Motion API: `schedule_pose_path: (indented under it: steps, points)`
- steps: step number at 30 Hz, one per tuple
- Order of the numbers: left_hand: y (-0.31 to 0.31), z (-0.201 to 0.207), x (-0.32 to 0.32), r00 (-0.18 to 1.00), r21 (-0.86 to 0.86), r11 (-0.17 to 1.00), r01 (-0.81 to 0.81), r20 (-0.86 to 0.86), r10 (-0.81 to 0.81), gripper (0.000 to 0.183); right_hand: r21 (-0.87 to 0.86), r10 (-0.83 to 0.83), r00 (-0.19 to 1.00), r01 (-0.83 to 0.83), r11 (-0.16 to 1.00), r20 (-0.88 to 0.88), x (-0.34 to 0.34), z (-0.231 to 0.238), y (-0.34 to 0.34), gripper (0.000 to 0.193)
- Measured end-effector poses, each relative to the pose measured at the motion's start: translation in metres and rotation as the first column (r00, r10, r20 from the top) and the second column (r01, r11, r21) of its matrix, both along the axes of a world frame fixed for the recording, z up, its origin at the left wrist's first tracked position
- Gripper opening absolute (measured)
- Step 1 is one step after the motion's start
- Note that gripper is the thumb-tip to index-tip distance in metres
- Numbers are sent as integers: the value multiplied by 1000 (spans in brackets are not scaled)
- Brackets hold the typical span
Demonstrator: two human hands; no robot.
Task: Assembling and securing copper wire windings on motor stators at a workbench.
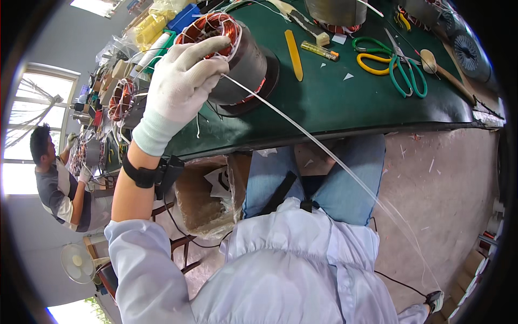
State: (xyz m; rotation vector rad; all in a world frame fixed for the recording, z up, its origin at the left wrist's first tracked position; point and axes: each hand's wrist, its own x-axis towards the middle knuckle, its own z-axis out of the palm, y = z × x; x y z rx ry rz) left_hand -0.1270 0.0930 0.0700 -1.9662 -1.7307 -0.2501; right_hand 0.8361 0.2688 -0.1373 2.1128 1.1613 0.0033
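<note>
A motor stator [245, 67] stands on the green table, a grey metal cylinder with a copper coil [231, 27] bound in white lacing at its top. My left hand [181, 81], in a white glove, is closed over the near-left rim of this coil, fingers bent; its thumb is hidden. From beneath those fingers a white lacing cord [302, 129] runs taut down and right across my lap. It thins and blurs toward my right hand [438, 301], gloved and stretched far out at the lower right. The right fingers are small there, apparently closed on the cord's far part.
Right of the stator lie a yellow strip [293, 55], a cutter knife [319, 51], green- and yellow-handled scissors [396, 62] and a wooden-handled mallet [445, 73]. More stators stand at the back. An open carton [202, 197] is below the table edge. Another person [62, 178] works at left.
</note>
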Motion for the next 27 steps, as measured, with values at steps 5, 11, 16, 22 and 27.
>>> schedule_pose_path:
  steps: [5,11,16,22,27]
  points:
    - [-20,13,28,914,446,888,-114,398,-83,17,707,637,307,277,651,-707,-84,-98,95,56]
    - [-5,-50,65,859,112,948,297,402,-316,28,227,163,-621,-25,973,-766,-683,119,3,22]
    - [-42,-56,56,900,7,946,324,305,-311,34,243,-309,-639,-626,741,-704,-791,176,-46,21]
    - [-10,-24,-12,953,289,943,-166,294,77,39,-58,-745,-667,-744,666,-3,-819,178,-67,53]
    - [-21,-16,-22,936,154,977,-149,340,89,35,389,-235,-876,-408,826,-422,-818,104,-75,52]
